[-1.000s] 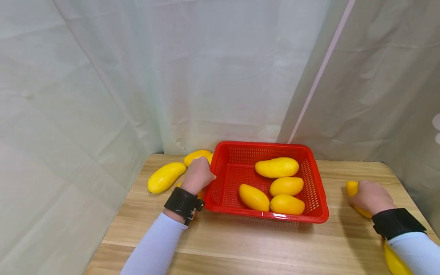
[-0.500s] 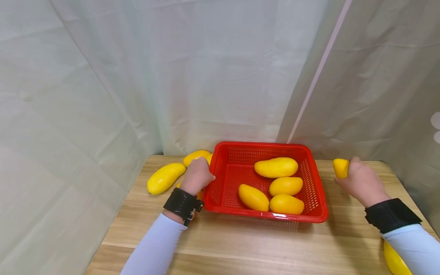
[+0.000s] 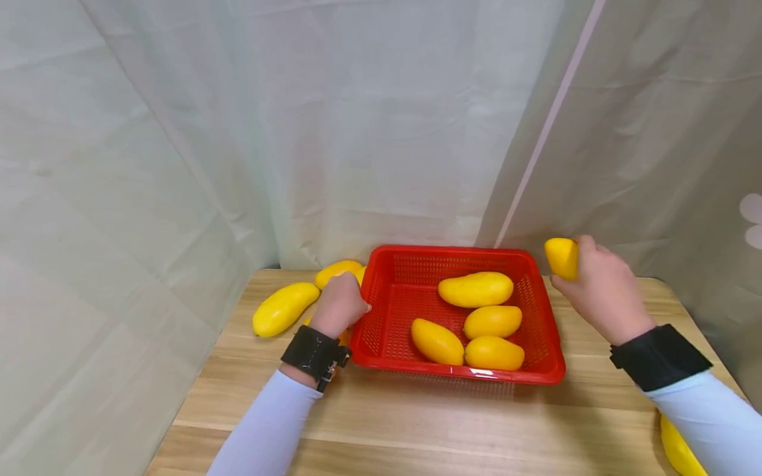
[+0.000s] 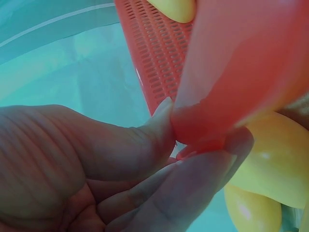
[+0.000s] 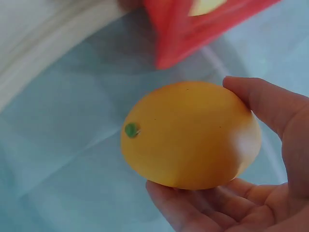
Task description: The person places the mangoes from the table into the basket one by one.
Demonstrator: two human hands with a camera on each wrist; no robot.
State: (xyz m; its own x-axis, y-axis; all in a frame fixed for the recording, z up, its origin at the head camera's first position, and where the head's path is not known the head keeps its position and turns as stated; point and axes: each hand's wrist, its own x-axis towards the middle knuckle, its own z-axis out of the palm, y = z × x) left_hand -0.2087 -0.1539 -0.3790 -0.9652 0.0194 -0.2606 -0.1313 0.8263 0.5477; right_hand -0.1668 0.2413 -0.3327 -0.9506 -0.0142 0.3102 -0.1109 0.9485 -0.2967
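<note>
A red plastic basket (image 3: pixel 411 362) stands mid-table in the head view, with several yellow mangoes (image 3: pixel 476 289) lying in it. My left hand (image 3: pixel 340 305) pinches the basket's left rim between thumb and fingers, as the left wrist view shows on the red edge (image 4: pixel 207 116). Beyond the basket's right side, my right hand (image 3: pixel 610 291) holds a mango (image 3: pixel 562 258) above the table. In the right wrist view that mango (image 5: pixel 188 135) shows a small green stem end, with the thumb on one side and fingertips on the other.
Several more mangoes (image 3: pixel 286 309) lie left of the basket, partly hidden by the left hand and wrist. Another mango (image 3: pixel 678 446) sits near the right front, partly covered by the right sleeve. Pale curtains (image 3: pixel 381 132) hang behind the wooden table (image 3: pixel 452 430).
My right hand has lifted its mango off the table and carried it up and leftward toward the basket. The left hand stays on the rim.
</note>
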